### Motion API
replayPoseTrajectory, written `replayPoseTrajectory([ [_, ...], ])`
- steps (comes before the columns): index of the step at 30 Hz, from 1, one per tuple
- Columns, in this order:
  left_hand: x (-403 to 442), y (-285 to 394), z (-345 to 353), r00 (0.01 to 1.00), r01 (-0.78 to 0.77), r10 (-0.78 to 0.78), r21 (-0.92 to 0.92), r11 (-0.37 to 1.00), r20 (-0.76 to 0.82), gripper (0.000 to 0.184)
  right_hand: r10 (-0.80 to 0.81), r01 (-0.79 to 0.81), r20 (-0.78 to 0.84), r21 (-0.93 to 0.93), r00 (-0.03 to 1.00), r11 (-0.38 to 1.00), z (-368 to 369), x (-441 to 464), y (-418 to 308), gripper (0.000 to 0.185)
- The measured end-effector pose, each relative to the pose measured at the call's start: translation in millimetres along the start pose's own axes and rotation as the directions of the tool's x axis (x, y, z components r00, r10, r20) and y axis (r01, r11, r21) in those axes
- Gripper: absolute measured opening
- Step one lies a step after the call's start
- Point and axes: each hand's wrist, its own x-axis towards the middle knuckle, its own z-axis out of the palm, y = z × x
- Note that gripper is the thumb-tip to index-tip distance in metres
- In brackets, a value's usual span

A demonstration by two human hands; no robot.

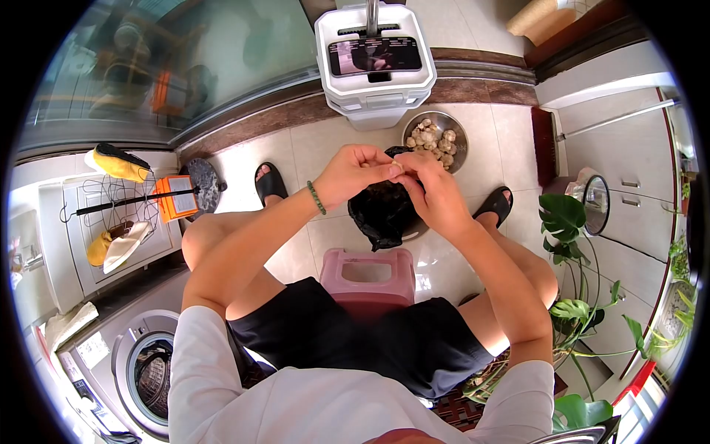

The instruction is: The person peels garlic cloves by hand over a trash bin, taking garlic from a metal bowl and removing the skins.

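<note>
My left hand and my right hand meet at the fingertips, pinched on a small pale piece that looks like a garlic clove. Both hands are above a black plastic bag lining a container on the floor; the bag's contents are dark and hard to make out. Just behind my right hand stands a metal bowl holding several pale garlic-like bulbs. A green bead bracelet circles my left wrist.
A pink plastic stool stands between my legs. A white bin-like box with a phone on it is at the top. On the left are a wire rack and a washing machine; leafy plants are at the right.
</note>
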Motion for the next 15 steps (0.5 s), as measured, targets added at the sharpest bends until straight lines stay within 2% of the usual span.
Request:
replayPoseTrajectory([
  [3,-0.2,-2.0,4.5,0.999,-0.044,0.044,-0.013,0.999,-0.031,0.018,0.02,-0.02,0.021,0.003,1.0,1.0,-1.3,0.5,-2.2,0.031],
  [13,-0.7,0.1,5.5,0.998,-0.052,0.052,-0.008,0.999,-0.022,0.017,0.047,-0.048,0.055,0.016,0.997,0.999,-1.7,-0.6,-1.4,0.031],
  [15,-0.8,1.8,6.6,0.999,-0.031,0.031,-0.004,0.999,-0.04,0.017,0.014,-0.013,-0.022,0.064,1.0,0.998,1.0,0.2,-1.4,0.031],
])
